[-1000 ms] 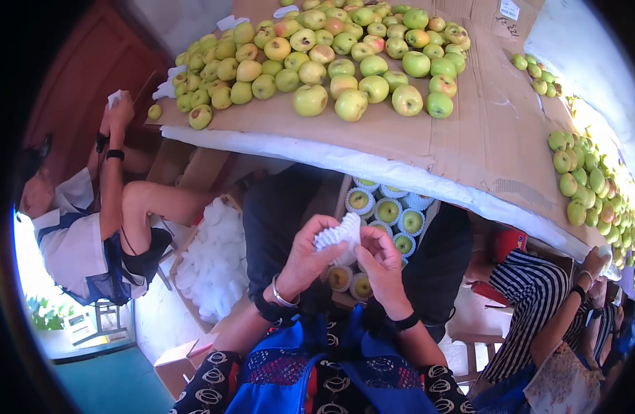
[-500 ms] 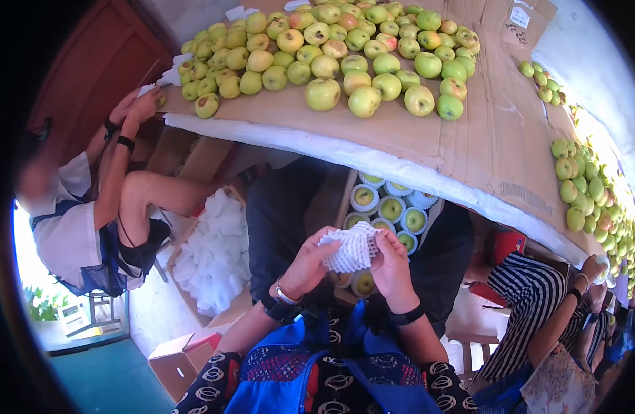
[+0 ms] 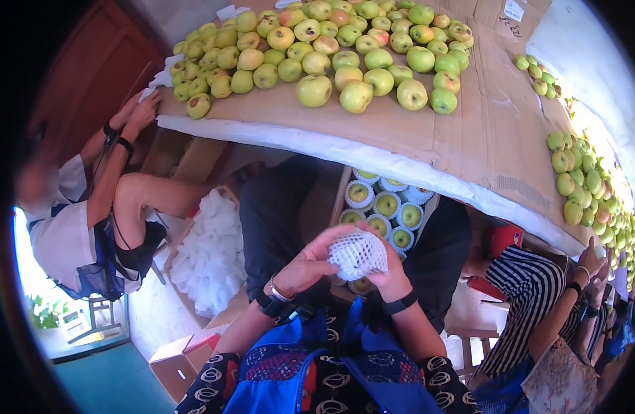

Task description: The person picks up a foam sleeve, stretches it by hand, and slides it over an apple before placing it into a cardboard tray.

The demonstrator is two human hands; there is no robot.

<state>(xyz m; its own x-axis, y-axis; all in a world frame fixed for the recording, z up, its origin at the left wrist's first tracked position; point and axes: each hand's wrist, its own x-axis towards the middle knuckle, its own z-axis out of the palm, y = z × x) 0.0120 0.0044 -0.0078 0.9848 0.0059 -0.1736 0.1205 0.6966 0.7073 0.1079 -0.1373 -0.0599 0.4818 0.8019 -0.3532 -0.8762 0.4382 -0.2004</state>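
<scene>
White foam fruit net (image 3: 359, 257), one: rounded, between both hands above the lap; contents hidden. Left hand (image 3: 305, 268), at its 9 o'clock: thumb and fingers pinching the mesh. Right hand (image 3: 394, 279), at 4 o'clock: against the mesh, fingers mostly hidden, grip cannot be told. From the net: carton (image 3: 340, 196) of netted green apples (image 3: 386, 205), 1 o'clock; loose apples (image 3: 356, 97) on cardboard (image 3: 479, 138), 12 o'clock; piled white nets (image 3: 210, 259), 9 o'clock.
</scene>
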